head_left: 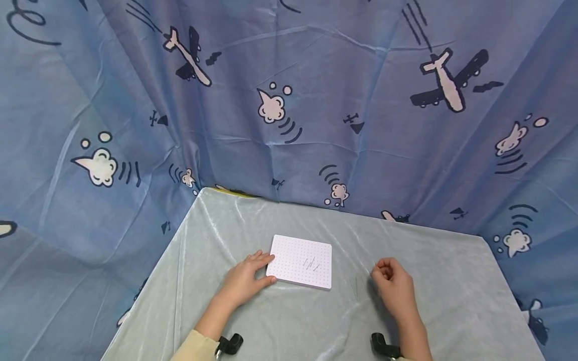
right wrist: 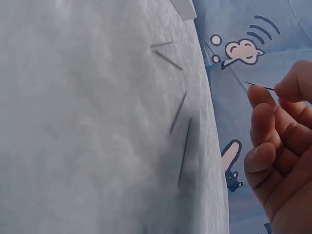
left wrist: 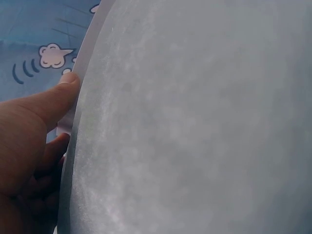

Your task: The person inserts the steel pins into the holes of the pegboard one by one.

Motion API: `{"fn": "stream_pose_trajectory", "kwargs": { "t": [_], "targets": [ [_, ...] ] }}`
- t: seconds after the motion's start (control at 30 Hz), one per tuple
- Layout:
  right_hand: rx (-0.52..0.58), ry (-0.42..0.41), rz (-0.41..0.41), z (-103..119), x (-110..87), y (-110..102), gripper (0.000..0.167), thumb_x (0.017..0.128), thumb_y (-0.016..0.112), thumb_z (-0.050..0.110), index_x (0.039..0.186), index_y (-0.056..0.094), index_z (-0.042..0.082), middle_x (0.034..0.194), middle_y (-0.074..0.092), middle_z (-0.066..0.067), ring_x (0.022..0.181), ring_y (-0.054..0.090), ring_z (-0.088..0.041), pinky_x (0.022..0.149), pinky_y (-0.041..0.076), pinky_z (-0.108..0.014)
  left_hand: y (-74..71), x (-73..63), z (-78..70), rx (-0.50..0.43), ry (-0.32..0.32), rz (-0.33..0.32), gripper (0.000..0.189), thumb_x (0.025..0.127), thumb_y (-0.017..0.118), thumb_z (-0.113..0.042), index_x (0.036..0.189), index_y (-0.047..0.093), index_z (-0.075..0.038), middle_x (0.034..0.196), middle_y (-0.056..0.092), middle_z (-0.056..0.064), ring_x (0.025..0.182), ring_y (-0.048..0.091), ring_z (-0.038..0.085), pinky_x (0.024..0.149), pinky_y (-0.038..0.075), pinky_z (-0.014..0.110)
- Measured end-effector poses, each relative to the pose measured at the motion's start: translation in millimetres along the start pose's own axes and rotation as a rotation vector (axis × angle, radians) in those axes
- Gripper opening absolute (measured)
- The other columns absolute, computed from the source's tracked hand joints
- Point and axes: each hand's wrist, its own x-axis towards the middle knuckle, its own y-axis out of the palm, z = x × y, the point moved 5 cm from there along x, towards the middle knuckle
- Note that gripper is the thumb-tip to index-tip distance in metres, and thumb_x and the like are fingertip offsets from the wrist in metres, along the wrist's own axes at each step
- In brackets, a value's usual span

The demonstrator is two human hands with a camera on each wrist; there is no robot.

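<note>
A white board (head_left: pixel 289 258) with a grid of small dots lies on the cloth-covered table. Several thin dark needles (head_left: pixel 311 263) show on its right half. My left hand (head_left: pixel 246 278) holds the board by its left end, thumb at the near corner and fingertips at the left side. To the right of the board, my right hand (head_left: pixel 395 286) is raised over the cloth. Its thumb and index finger pinch a thin needle (right wrist: pixel 258 86), whose tip sticks out past the fingertip. More loose needles (right wrist: pixel 185 151) lie on the cloth between the board and this hand.
Pale grey velvety cloth (head_left: pixel 253 326) covers the table. A blue curtain (head_left: pixel 316 125) printed with planes and clouds hangs behind it and at both sides. Black wrist mounts (head_left: pixel 230 344) sit on both forearms.
</note>
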Motion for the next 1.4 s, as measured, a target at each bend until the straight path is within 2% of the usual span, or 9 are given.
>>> {"fn": "stream_pose_trajectory", "kwargs": {
  "t": [0.13,0.3,0.4,0.57,0.77,1.1,1.4],
  "targets": [
    [0.065,0.007,-0.007,7,1.7,3,0.011,0.102,0.070,0.006,0.111,0.064,0.007,0.088,0.075,-0.007,0.065,0.061,-0.013,0.055,0.049,-0.024,-0.6,1.0,-0.1,0.005,0.006,-0.004,0.064,0.095,0.086,-0.047,0.152,0.068,-0.023,0.157,0.062,-0.001,0.154,0.048,0.030,0.117,0.045,0.064],
    [0.137,-0.010,0.043,22,2.3,16,0.012,0.104,0.070,0.004,0.111,0.061,0.007,0.093,0.079,-0.014,0.072,0.068,-0.017,0.058,0.048,-0.023,-1.6,0.3,0.7,0.003,0.006,-0.010,0.064,0.094,0.086,-0.046,0.151,0.069,-0.023,0.157,0.062,0.000,0.154,0.049,0.030,0.117,0.045,0.064],
    [0.153,-0.038,0.081,31,2.5,27,0.011,0.105,0.070,0.003,0.109,0.061,0.007,0.094,0.080,-0.014,0.072,0.066,-0.017,0.058,0.048,-0.023,-1.5,-0.1,1.4,0.001,0.002,-0.009,0.064,0.094,0.086,-0.046,0.151,0.069,-0.023,0.157,0.063,0.000,0.153,0.049,0.031,0.116,0.046,0.065],
    [0.148,-0.109,0.130,45,3.0,45,0.011,0.105,0.070,0.001,0.106,0.061,0.008,0.094,0.079,-0.008,0.072,0.063,-0.013,0.057,0.049,-0.025,-0.9,-0.8,1.5,-0.011,-0.003,-0.003,0.064,0.094,0.086,-0.046,0.151,0.069,-0.023,0.157,0.062,0.000,0.154,0.049,0.031,0.115,0.046,0.066],
    [0.146,-0.173,0.168,53,2.3,61,0.013,0.104,0.071,0.001,0.105,0.060,0.009,0.094,0.078,-0.009,0.067,0.059,-0.014,0.054,0.049,-0.026,0.2,-0.4,2.0,-0.008,0.001,-0.002,0.064,0.095,0.086,-0.047,0.152,0.068,-0.024,0.157,0.062,-0.001,0.154,0.048,0.030,0.116,0.046,0.065],
    [0.112,-0.281,0.180,61,-2.0,81,0.022,0.101,0.077,0.001,0.100,0.062,0.017,0.085,0.073,-0.001,0.066,0.055,-0.009,0.056,0.046,-0.025,2.3,0.6,3.2,0.002,0.002,0.011,0.065,0.095,0.085,-0.048,0.153,0.068,-0.025,0.158,0.061,-0.001,0.155,0.048,0.028,0.116,0.046,0.063],
    [0.130,-0.327,0.168,65,-1.7,91,0.025,0.097,0.079,-0.003,0.096,0.063,0.017,0.080,0.068,0.009,0.068,0.056,-0.006,0.059,0.045,-0.023,0.3,1.5,2.6,0.010,0.002,0.005,0.065,0.095,0.085,-0.050,0.152,0.068,-0.025,0.158,0.061,-0.001,0.154,0.048,0.029,0.117,0.045,0.063]
  ]
}}
